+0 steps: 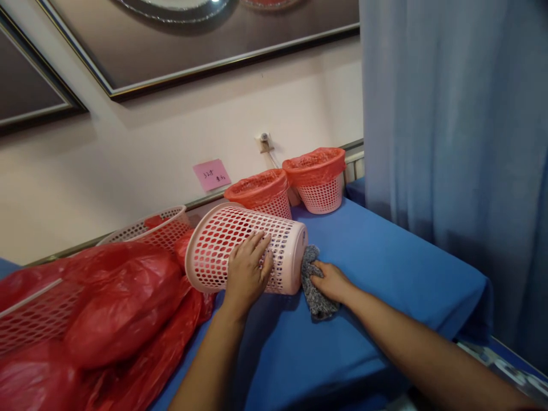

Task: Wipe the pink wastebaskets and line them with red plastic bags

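Spread fingers of the left hand lie flat across the perforated side of a pale pink plastic wastebasket, palm down, thumb apart from the rest and angled toward the basket's base. The left forearm rises steeply from below to reach it. The basket lies on its side under these fingers, its rim on their left and its closed base on their right. Just beside that base, the right hand's fingers are bunched around a mottled grey cloth, which touches the basket's bottom and hangs below the fingertips; the right forearm slants in from the lower right, the wrist nearly straight. Beneath both hands spreads a blue sheet. Beyond the left fingers stands a wastebasket with a red liner, and a second red-lined wastebasket stands farther off, beyond the right fingers. Left of the left fingers, well apart from them, crumpled red plastic bags are heaped, with another pink basket partly covered at the far side.
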The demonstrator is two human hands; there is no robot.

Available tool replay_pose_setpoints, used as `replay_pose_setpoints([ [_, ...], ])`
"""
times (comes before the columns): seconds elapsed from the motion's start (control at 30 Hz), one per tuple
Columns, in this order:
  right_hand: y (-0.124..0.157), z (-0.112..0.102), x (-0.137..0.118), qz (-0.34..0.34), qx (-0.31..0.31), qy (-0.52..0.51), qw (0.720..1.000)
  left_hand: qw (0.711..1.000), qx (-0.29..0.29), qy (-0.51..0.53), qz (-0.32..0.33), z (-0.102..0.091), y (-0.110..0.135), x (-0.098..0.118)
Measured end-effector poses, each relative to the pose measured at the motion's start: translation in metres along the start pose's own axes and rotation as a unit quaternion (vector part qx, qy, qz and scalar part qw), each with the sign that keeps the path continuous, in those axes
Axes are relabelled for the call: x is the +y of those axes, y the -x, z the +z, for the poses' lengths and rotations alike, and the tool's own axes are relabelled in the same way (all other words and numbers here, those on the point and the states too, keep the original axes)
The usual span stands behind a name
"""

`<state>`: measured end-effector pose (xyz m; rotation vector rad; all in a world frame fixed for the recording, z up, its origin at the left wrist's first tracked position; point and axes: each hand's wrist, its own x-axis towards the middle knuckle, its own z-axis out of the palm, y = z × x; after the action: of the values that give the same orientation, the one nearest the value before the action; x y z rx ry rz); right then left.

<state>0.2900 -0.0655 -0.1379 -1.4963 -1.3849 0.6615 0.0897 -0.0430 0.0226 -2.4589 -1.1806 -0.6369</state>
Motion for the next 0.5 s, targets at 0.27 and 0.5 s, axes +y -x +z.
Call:
replay_pose_setpoints([
  [0.27,-0.017,-0.005,-0.003,0.023,0.077,-0.119,0.99,1.0,0.015,0.003,0.004,0.004,-0.001,0.001],
  [0.5,0.007,-0.005,-0.005,0.034,-0.069,-0.112,0.991,1.0,0.016,0.0,0.0,0.004,0.0,0.003],
])
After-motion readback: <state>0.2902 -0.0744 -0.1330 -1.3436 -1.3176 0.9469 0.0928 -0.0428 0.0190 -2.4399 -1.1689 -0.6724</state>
